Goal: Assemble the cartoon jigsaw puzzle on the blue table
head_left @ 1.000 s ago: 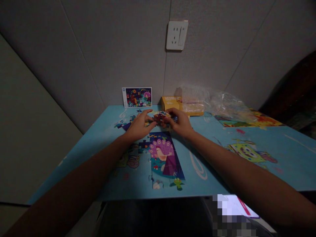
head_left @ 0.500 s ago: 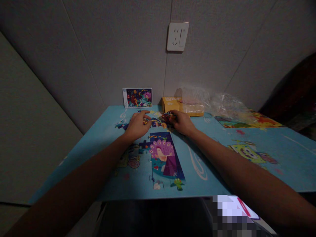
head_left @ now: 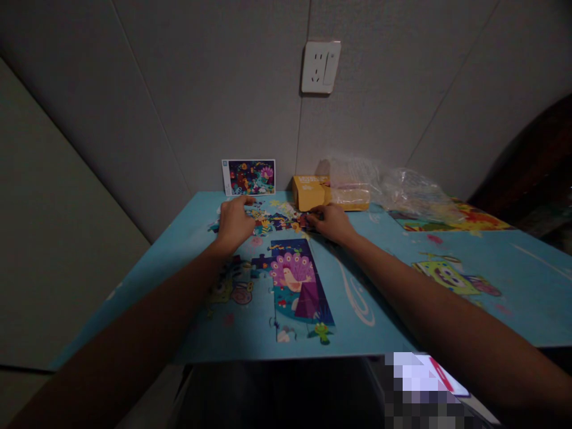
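A partly joined jigsaw puzzle with a purple peacock lies flat near the table's front edge. Behind it, several loose puzzle pieces are spread in a colourful heap. My left hand is at the heap's left side, its index finger stretched forward over the pieces and the other fingers partly hidden. On the right side of the heap, my right hand is closed, with a dark reddish puzzle piece at its fingertips. A picture card of the puzzle leans against the wall.
A yellow box stands at the back, partly covered by a clear plastic bag. More crumpled plastic rests on a colourful sheet at the right. The blue cartoon-print table ends close to my body.
My left hand has shifted left, uncovering more loose pieces. The right hand has come slightly lower and nearer, its fingertips down at the heap.
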Action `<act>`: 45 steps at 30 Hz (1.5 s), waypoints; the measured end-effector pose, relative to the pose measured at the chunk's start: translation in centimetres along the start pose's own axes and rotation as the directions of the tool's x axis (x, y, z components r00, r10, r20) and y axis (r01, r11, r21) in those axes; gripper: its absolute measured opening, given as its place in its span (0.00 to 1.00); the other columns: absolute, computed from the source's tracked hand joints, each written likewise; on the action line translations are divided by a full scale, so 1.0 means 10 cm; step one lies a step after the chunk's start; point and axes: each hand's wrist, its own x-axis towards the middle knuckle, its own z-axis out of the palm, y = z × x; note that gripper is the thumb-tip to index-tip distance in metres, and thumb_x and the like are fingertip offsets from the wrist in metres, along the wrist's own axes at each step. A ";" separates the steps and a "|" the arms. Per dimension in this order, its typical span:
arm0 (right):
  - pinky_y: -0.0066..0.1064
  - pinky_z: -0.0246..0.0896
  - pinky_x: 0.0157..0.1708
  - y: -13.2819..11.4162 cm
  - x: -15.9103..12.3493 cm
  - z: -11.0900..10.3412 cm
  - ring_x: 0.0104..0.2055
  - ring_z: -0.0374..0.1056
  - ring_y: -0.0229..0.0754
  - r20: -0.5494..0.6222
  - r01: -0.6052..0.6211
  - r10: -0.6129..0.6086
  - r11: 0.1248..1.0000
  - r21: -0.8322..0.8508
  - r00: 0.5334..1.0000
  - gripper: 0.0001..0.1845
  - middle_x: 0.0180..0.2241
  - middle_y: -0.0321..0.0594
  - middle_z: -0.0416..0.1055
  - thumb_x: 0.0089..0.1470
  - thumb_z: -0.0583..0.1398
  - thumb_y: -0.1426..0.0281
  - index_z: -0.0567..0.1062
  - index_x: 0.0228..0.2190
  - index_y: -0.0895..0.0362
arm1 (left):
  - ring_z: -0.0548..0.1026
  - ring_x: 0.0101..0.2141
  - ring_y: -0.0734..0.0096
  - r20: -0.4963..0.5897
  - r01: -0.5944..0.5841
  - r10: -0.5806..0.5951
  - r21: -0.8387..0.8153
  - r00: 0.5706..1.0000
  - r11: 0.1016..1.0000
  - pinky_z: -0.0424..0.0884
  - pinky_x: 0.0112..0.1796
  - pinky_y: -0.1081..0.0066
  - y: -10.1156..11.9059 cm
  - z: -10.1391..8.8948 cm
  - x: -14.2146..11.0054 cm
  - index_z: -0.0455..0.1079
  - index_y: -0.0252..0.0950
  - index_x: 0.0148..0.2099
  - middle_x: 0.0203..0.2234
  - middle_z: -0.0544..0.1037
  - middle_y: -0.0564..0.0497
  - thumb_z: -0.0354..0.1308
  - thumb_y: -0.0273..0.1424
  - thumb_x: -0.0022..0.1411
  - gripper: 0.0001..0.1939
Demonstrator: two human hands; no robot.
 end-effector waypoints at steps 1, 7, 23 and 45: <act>0.38 0.62 0.42 0.00 0.00 -0.01 0.44 0.70 0.52 -0.013 0.002 -0.003 1.000 -0.008 1.000 0.20 0.42 0.54 0.76 0.57 0.59 0.58 0.81 0.43 0.57 | 0.74 0.48 0.51 -0.007 0.032 -0.032 0.004 0.999 0.999 0.65 0.53 0.52 0.00 -0.02 0.01 0.74 0.35 0.45 0.43 0.79 0.43 0.54 0.17 0.49 0.21; 0.36 0.60 0.42 -0.06 -0.02 -0.06 0.43 0.70 0.50 -0.052 0.057 -0.057 0.998 0.012 0.997 0.19 0.39 0.51 0.76 0.60 0.55 0.60 0.81 0.41 0.57 | 0.67 0.52 0.41 0.154 0.042 -0.060 0.114 0.986 0.993 0.62 0.52 0.45 0.03 0.02 -0.04 0.74 0.39 0.48 0.44 0.77 0.41 0.65 0.36 0.51 0.21; 0.32 0.58 0.39 -0.20 -0.07 -0.10 0.39 0.69 0.45 -0.023 0.155 -0.155 0.988 0.000 0.988 0.17 0.37 0.47 0.76 0.60 0.56 0.62 0.81 0.39 0.58 | 0.63 0.53 0.44 0.415 -0.102 -0.008 0.242 0.910 0.965 0.61 0.50 0.51 0.11 0.02 -0.08 0.67 0.41 0.60 0.47 0.76 0.45 0.63 0.39 0.54 0.30; 0.36 0.60 0.39 -0.31 -0.16 -0.10 0.37 0.69 0.45 0.047 0.410 -0.433 0.880 0.239 0.900 0.17 0.34 0.44 0.78 0.61 0.56 0.66 0.79 0.47 0.57 | 0.62 0.55 0.50 0.144 -0.278 0.265 0.079 0.953 0.957 0.61 0.56 0.51 0.05 -0.02 -0.04 0.61 0.35 0.63 0.54 0.70 0.43 0.61 0.34 0.57 0.32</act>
